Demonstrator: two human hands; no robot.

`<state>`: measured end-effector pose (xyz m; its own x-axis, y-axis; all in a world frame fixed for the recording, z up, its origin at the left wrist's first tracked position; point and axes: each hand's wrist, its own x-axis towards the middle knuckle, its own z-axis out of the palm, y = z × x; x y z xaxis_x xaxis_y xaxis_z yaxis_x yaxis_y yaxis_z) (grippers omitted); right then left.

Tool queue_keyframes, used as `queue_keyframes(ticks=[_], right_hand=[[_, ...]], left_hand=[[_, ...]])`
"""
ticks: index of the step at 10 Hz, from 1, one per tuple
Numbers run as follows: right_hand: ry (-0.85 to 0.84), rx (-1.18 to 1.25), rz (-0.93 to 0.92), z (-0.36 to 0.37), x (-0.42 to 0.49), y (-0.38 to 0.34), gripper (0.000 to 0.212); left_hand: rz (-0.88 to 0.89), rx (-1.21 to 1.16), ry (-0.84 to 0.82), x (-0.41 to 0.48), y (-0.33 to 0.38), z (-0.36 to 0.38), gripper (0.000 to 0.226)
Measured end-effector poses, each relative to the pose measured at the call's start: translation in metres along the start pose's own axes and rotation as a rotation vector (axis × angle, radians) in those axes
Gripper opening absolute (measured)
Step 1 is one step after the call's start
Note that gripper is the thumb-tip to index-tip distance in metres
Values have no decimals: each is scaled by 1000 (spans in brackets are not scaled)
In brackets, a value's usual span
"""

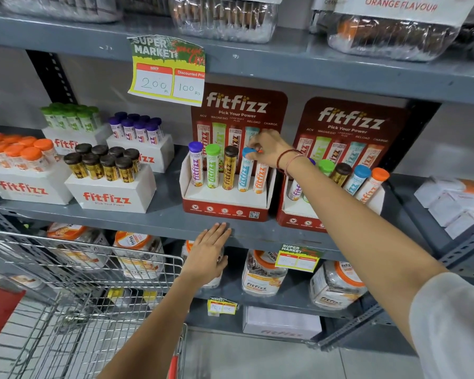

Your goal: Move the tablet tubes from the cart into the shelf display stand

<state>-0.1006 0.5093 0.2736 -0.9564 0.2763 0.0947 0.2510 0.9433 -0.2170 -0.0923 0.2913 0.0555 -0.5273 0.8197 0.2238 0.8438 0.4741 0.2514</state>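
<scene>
A red fitfizz display stand (pixel 225 209) sits on the grey middle shelf. It holds a purple-capped tube (pixel 196 168), a green-capped tube (pixel 213 166), a brown-capped tube (pixel 229 168), a blue-capped tube (pixel 245 172) and an orange tube (pixel 260 177). My right hand (pixel 268 150) is closed over the orange tube's top, hiding its cap and touching the blue cap. Flat against the shelf's front edge rests my left hand (pixel 208 253), fingers apart and holding nothing. The wire cart (pixel 74 296) stands at lower left; no tubes show in it.
A second red stand (pixel 298 217) with several tubes sits to the right, behind my right forearm. White fitfizz boxes (pixel 107 195) full of tubes fill the shelf's left side. Jars (pixel 260 274) line the lower shelf. A price tag (pixel 167 75) hangs from the upper shelf.
</scene>
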Motion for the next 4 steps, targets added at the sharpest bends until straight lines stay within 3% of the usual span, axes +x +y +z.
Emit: queue_keyframes(ticks=[3, 4], right_hand=[[104, 5, -9, 3, -21, 1, 32], [330, 78, -12, 7, -49, 5, 27]], left_hand=[[-58, -88, -64, 5, 8, -19, 58], [-69, -129, -25, 16, 12, -46, 55]])
